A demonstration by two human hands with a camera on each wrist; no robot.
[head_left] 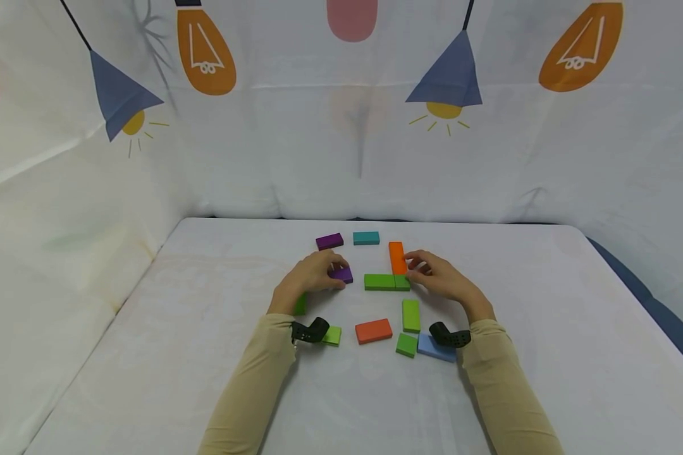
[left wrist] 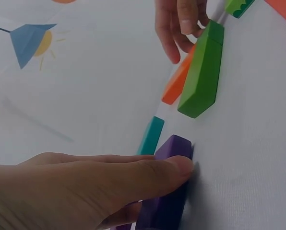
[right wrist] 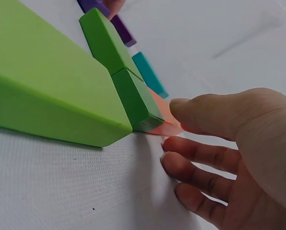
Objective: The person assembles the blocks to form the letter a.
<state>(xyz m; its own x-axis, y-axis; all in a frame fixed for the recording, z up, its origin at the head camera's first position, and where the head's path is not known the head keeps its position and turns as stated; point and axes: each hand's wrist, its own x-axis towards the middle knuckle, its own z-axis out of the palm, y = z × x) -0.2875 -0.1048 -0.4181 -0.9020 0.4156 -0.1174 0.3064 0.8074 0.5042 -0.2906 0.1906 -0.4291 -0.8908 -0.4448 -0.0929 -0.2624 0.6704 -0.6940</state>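
My left hand (head_left: 310, 273) grips a purple block (left wrist: 169, 206), its thumb along the near face and its fingers on the far side. Just behind it lies a darker purple block (head_left: 329, 241). My right hand (head_left: 445, 278) is beside an upright-lying orange block (head_left: 396, 254), fingers loosely bent and spread, with the thumb tip (right wrist: 180, 106) right at the block's end. A long green block (head_left: 379, 282) and a short green block (head_left: 401, 283) stand end to end in front of the orange one.
A teal block (head_left: 366, 238) lies at the back. Nearer me are a red-orange block (head_left: 374, 331), a lime block (head_left: 411, 316), a small green block (head_left: 406, 345) and a blue block (head_left: 435, 349) partly under the right wrist. Beside the left wrist are two green blocks, one lime (head_left: 332, 336).
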